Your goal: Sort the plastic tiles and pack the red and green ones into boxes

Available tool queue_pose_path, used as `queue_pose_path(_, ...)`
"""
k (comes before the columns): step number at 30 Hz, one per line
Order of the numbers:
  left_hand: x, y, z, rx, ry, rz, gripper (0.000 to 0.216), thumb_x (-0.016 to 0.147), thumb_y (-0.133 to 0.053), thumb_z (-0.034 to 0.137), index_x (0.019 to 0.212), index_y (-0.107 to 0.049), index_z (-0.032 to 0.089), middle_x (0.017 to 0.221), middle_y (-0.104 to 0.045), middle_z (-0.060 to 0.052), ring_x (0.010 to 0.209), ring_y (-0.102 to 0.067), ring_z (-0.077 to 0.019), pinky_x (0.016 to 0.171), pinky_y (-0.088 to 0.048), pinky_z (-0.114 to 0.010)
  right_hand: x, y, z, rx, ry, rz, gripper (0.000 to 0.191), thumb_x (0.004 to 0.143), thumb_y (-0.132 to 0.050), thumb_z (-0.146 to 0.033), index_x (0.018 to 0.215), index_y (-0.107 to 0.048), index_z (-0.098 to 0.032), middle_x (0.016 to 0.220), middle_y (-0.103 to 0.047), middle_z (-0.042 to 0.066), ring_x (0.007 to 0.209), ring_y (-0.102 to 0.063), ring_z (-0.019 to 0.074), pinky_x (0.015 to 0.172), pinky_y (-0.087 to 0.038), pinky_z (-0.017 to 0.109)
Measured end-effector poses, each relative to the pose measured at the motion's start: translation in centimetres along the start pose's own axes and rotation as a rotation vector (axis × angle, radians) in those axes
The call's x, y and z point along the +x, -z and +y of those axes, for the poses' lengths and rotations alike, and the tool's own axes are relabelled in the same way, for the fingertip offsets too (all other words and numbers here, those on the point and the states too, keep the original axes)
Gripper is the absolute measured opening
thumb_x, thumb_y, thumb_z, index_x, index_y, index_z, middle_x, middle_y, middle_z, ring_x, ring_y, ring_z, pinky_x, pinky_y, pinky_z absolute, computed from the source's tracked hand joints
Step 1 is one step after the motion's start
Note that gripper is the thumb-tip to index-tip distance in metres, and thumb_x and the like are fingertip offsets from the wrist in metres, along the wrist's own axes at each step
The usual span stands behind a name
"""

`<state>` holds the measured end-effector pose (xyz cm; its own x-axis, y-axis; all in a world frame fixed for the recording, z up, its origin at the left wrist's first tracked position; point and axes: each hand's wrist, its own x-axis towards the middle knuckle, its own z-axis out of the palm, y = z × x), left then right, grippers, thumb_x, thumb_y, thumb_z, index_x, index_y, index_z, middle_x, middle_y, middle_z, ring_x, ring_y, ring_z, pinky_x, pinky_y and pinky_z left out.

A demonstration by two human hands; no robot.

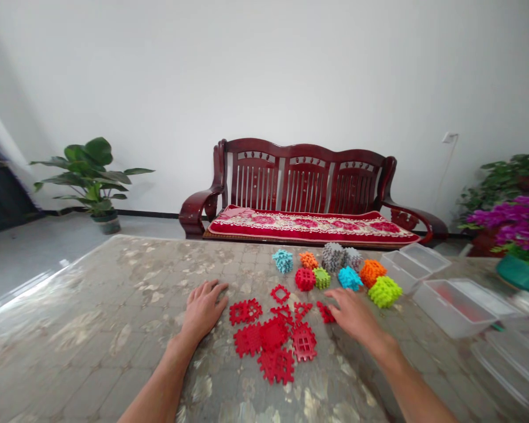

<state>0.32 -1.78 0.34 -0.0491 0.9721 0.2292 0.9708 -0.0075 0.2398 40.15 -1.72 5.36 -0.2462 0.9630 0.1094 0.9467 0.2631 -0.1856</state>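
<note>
Loose red interlocking plastic tiles with notched edges lie spread between my hands, among them a window-patterned tile (304, 342), a plain square tile (273, 333) and a triangular tile (302, 311). My left hand (204, 308) rests on the tablecloth with its fingers apart, just left of a pair of red tiles (245, 311). Over on the other side, my right hand (350, 311) has its fingers stretched out beside a red tile (325, 312), partly covering it; whether it touches the tile I cannot tell. Neither hand holds anything.
Behind the tiles stand stacked pieces: light blue (283, 261), grey (334, 257), orange (372, 272), lime green (385, 291) and a red cube (305, 279). Clear plastic boxes (449, 311) and purple flowers (518, 220) are at the right. A wooden bench (306, 188) stands beyond the table.
</note>
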Motion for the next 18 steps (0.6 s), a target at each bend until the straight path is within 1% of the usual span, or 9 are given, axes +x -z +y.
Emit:
queue_pose_path(2,-0.1,0.2,0.4,-0.005,-0.023,-0.016,0.040,0.089,-0.052,0.038,0.126,-0.064,0.031,0.140,-0.056,-0.007,0.134,-0.045,-0.0292,0.112,-0.031,-0.047,-1.2,-1.2,0.1,-0.003,-0.024,-0.030,0.033,0.084,-0.049,-0.018,0.112,-0.067,-0.022,0.116,-0.068,0.009,0.112,-0.058,0.0285,0.097,-0.042,0.040)
queue_pose_path(5,-0.4,0.4,0.9,0.001,-0.051,-0.043,0.045,0.087,-0.055,0.041,0.130,-0.061,0.032,0.142,-0.054,-0.008,0.135,-0.044,-0.0297,0.113,-0.029,-0.047,-1.6,-2.3,-1.1,0.031,0.002,-0.028,0.032,0.087,-0.046,-0.017,0.111,-0.067,-0.021,0.113,-0.066,0.011,0.109,-0.058,0.0273,0.096,-0.043,0.038)
queue_pose_path(9,-0.6,0.5,1.3,0.014,-0.055,-0.048,0.048,0.085,-0.057,0.043,0.131,-0.060,0.031,0.144,-0.052,-0.010,0.137,-0.041,-0.0318,0.114,-0.027,-0.049,-0.5,-2.9,-3.8,0.057,0.059,0.000,0.028,0.091,-0.045,-0.019,0.108,-0.067,-0.021,0.110,-0.065,0.011,0.108,-0.056,0.0269,0.097,-0.042,0.037)
queue_pose_path(13,-0.6,0.8,1.5,0.012,-0.057,-0.048,0.049,0.084,-0.058,0.043,0.132,-0.060,0.032,0.143,-0.053,-0.008,0.137,-0.041,-0.0304,0.114,-0.027,-0.048,1.1,-3.8,-6.0,0.129,0.115,0.004,0.029,0.091,-0.045,-0.019,0.112,-0.065,-0.018,0.115,-0.064,0.012,0.112,-0.055,0.0262,0.103,-0.040,0.038)
queue_pose_path(15,-0.6,0.8,1.4,0.004,-0.050,-0.048,0.048,0.084,-0.058,0.042,0.132,-0.060,0.031,0.143,-0.053,-0.009,0.136,-0.043,-0.0304,0.114,-0.027,-0.048,1.6,-4.0,-6.7,0.188,0.147,0.011,0.032,0.090,-0.046,-0.018,0.117,-0.064,-0.017,0.119,-0.063,0.013,0.114,-0.054,0.0255,0.104,-0.040,0.038)
queue_pose_path(18,-0.6,0.7,1.3,-0.010,-0.043,-0.043,0.046,0.086,-0.056,0.040,0.131,-0.061,0.029,0.142,-0.053,-0.010,0.135,-0.044,-0.0306,0.114,-0.028,-0.047,1.7,-3.4,-7.6,0.281,0.226,0.048,0.041,0.083,-0.049,-0.012,0.120,-0.064,-0.021,0.127,-0.062,0.010,0.120,-0.052,0.0248,0.108,-0.038,0.039)
